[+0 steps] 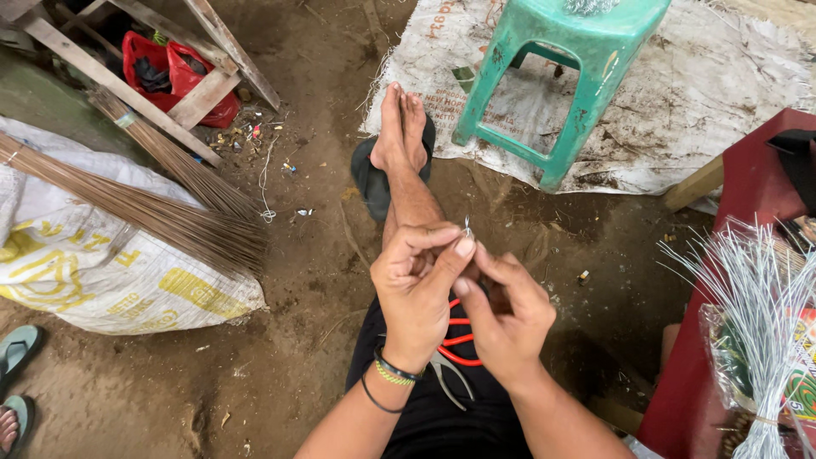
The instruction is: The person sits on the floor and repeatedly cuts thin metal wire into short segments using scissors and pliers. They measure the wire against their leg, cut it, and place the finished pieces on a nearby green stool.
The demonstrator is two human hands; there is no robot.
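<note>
Head view, looking down: both hands meet at the centre of the frame, fingertips pinched together around a small bit of thin wire [467, 226] whose end pokes up just above them. The left hand [416, 285] has thumb and forefinger closed on the piece, with cord bracelets at the wrist; the right hand [506, 319] curls in beside it, fingers clenched on the same small piece, touching the left thumb. Just below the hands, on the lap of black shorts, lie pliers with red handles [455, 348]. Beyond the hands, bare crossed feet rest on a dark sandal [371, 183] on the dirt floor. At upper centre stands a green plastic stool [565, 93] on a white woven sack. At the right edge, a bundle of silvery wires [752, 289] fans out over a red table. At left, a bundle of thin brown sticks [161, 217] lies across another white sack.
</note>
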